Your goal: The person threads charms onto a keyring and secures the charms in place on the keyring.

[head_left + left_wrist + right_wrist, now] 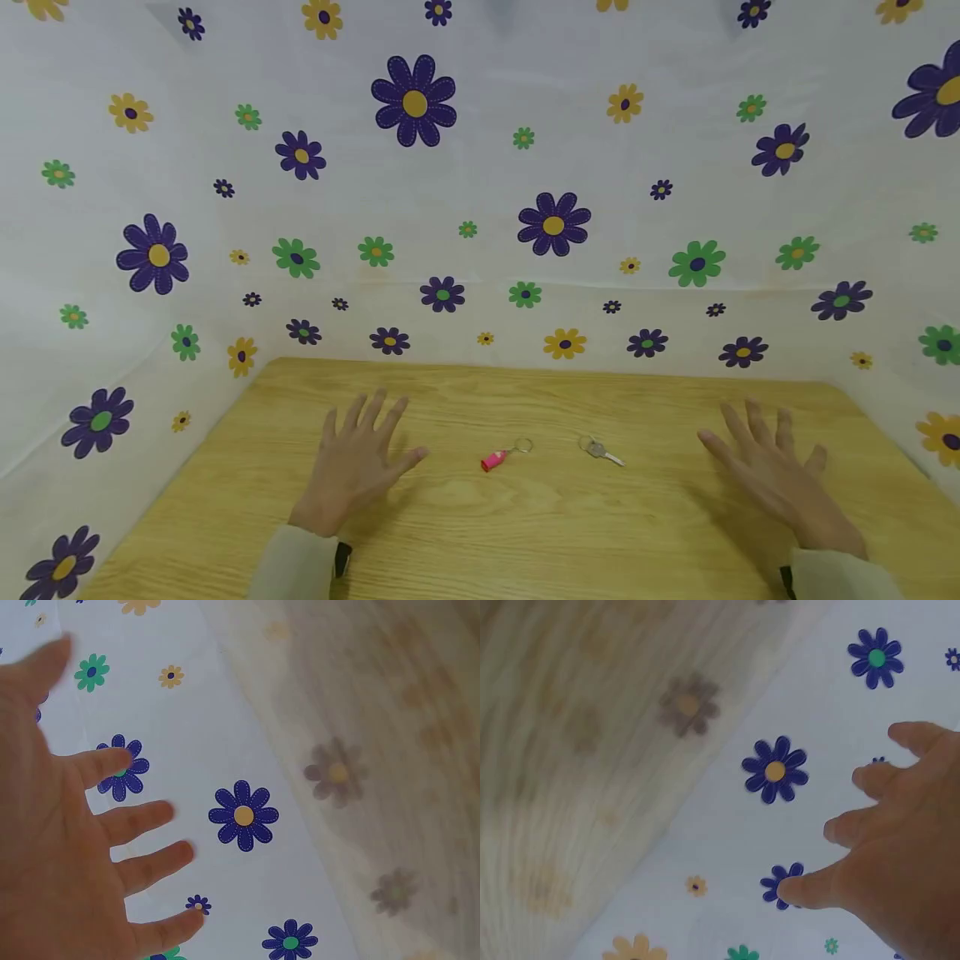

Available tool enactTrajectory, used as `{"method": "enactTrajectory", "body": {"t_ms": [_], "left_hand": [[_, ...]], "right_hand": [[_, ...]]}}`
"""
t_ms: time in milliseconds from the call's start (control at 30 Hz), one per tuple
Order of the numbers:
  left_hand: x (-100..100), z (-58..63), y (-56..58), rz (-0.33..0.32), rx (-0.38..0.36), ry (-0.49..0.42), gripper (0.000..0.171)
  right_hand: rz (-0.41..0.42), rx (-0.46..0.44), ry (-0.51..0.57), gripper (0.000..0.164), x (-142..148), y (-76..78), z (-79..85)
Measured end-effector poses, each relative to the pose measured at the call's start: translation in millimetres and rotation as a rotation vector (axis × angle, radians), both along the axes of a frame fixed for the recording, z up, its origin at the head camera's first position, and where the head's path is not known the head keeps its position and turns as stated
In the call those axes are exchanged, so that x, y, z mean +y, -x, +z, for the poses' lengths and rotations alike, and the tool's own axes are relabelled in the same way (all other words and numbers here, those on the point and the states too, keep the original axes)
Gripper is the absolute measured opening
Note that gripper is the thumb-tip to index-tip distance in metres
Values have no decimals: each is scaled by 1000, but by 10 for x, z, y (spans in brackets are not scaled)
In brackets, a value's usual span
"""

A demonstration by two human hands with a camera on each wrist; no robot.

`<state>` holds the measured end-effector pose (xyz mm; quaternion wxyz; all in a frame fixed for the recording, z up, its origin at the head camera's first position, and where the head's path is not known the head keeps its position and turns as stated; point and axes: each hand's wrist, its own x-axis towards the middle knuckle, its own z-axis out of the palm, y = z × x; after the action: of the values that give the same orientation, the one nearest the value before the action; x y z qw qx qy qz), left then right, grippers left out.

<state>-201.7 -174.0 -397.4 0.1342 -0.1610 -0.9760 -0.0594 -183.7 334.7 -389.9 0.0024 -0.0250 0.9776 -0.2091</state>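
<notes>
On the wooden table, near its middle, lies a small pink keychain charm (493, 460) with a metal ring. A little to its right is a silver key (606, 453) on its own ring. My left hand (354, 467) is to the left of the charm, palm down with fingers spread, holding nothing. Far to the right of the key, my right hand (776, 475) also has its fingers spread and holds nothing. In the wrist views, the left hand (67, 832) and right hand (900, 847) both show straight, parted fingers. Neither charm nor key appears there.
The wood-grain table (480, 533) spreads under both hands. A white sheet (465, 175) with purple, green and yellow flowers stands behind it and along both sides. Light sleeves (294, 567) cover the forearms, with a dark band showing at each wrist.
</notes>
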Motion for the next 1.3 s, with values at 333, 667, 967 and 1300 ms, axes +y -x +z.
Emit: {"method": "enactTrajectory", "body": {"t_ms": [333, 667, 967, 1300], "left_hand": [[41, 69, 112, -62, -20, -23, 35], [120, 31, 241, -66, -80, -93, 32], [230, 42, 345, -72, -164, -162, 32], [402, 35, 449, -96, -227, -233, 32]], "right_hand": [[85, 233, 98, 39, -199, 138, 16], [109, 160, 159, 25, -291, 281, 25], [135, 50, 255, 27, -404, 347, 94], [160, 2, 337, 25, -591, 436, 81]]}}
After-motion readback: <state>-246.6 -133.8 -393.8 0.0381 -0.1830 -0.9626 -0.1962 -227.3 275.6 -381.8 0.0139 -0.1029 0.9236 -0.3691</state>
